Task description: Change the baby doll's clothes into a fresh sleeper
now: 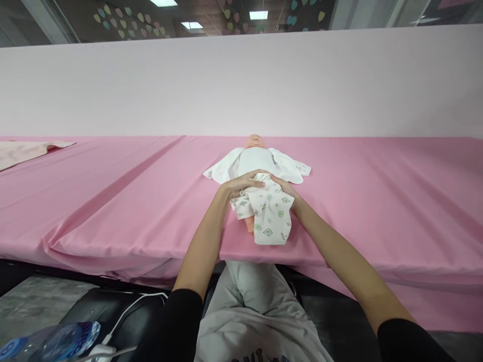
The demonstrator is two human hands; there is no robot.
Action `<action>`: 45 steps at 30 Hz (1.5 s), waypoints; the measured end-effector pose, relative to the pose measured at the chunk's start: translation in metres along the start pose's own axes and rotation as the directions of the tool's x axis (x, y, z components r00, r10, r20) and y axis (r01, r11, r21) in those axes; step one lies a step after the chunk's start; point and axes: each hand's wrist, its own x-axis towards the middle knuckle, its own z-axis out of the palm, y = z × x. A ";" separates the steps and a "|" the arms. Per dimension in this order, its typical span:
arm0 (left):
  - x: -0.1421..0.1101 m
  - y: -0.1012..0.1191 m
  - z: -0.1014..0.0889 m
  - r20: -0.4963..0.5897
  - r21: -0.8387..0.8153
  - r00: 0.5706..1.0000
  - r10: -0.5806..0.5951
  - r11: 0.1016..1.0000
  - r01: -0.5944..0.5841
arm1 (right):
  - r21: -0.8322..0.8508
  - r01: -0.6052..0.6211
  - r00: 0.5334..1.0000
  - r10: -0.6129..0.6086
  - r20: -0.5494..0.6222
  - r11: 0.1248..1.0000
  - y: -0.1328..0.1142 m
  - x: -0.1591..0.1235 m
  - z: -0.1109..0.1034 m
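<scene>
A baby doll (255,142) lies on its back on the pink cloth, head toward the wall. It has on a white top (256,160) with the sleeves spread to both sides. White printed baby pants (272,211) with small green figures cover its lower body. One bare foot and shin (249,224) come out of the left pant leg; the right pant leg lies flat over the other leg, hiding it. At the waistband, my left hand (243,184) is closed on the pants from the left. My right hand (287,190) holds the waistband's right side, its fingers partly hidden.
Pink cloth (132,201) covers the long table, up to a white wall (241,85) behind it. A light pink cloth (30,152) lies at the far left. Below the table's front edge, a plastic water bottle (56,342) and a white cable (128,309) are at the lower left.
</scene>
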 end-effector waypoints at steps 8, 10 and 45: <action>-0.002 -0.006 0.001 -0.077 -0.105 0.996 0.053 0.993 -0.061 | -0.293 0.042 0.989 0.003 0.149 0.955 -0.009 -0.013 0.002; 0.000 -0.009 0.001 -0.124 -0.161 0.989 0.074 0.983 -0.094 | -0.297 0.014 0.980 0.046 0.194 0.955 -0.010 -0.015 0.002; 0.001 -0.014 -0.008 -0.168 -0.145 0.984 -0.060 0.989 0.035 | 0.034 0.175 0.984 -0.174 -0.026 0.984 0.007 -0.004 0.012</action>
